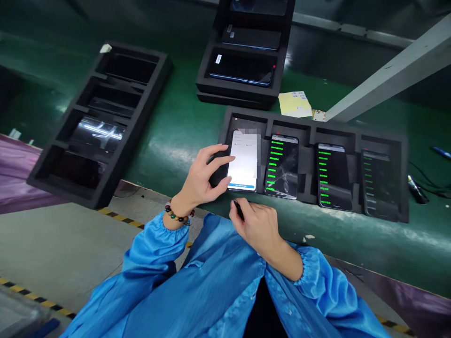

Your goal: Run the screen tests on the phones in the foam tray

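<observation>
A smartphone (243,164) with a lit white screen lies in the leftmost slot of a black foam tray (310,126). Over that phone's left side, my left hand (204,176) is open, its fingers spread and the fingertips at the screen. My right hand (259,225) is closed around a dark pen-like object (238,210), mostly hidden by the fingers, just below the tray's front edge. Further right in the same tray, a phone (282,166), another phone (334,176) and a dimmer one (378,183) show green lines of text on dark screens.
Another foam tray (155,89) stands at the left with dark phones in it. Stacked foam trays (239,91) at the back hold phones with dark screens. A yellow paper note (295,104) lies beside a slanted metal post (384,70). A black cable connector (417,190) rests at the right.
</observation>
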`<control>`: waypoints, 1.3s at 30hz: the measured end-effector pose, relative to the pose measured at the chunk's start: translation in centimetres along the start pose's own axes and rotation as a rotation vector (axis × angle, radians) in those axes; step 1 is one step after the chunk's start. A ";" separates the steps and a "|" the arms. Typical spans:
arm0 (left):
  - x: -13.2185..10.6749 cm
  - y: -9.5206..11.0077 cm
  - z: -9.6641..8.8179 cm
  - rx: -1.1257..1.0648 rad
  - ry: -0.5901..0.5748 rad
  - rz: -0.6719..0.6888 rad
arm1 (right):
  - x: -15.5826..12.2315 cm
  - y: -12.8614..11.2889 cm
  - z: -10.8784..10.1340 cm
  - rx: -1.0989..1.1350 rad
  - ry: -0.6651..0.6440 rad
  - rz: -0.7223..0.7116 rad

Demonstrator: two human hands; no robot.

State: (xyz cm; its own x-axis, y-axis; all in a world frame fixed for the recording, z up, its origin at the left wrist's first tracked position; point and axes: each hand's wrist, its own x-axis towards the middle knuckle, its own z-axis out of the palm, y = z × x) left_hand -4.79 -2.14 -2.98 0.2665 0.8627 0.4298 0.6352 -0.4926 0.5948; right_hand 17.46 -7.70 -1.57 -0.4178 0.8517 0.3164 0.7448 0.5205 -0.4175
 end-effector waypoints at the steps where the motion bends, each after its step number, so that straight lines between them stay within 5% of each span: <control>1: 0.0 0.0 0.0 -0.012 -0.001 -0.009 | -0.2 0.0 -0.1 0.027 -0.028 -0.002; 10: 0.0 -0.2 -0.2 -0.029 0.034 0.093 | -0.4 1.2 -0.9 0.098 -0.281 0.003; 19: 0.4 -0.3 -0.1 -0.059 0.005 0.026 | 0.3 2.1 -0.8 0.107 -0.274 -0.023; 31: 9.5 -2.9 0.0 0.074 -0.218 -0.101 | 0.5 2.2 -1.3 0.094 -0.368 0.070; 39: 10.4 -3.3 1.0 0.026 -0.203 -0.116 | 0.9 2.1 -1.7 0.159 -0.368 0.173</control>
State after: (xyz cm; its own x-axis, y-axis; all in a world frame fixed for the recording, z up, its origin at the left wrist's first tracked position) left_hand -3.41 8.56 -1.16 0.3293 0.9201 0.2120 0.6880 -0.3875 0.6135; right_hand 19.56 -5.97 -0.74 -0.4732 0.8772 -0.0818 0.7423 0.3470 -0.5732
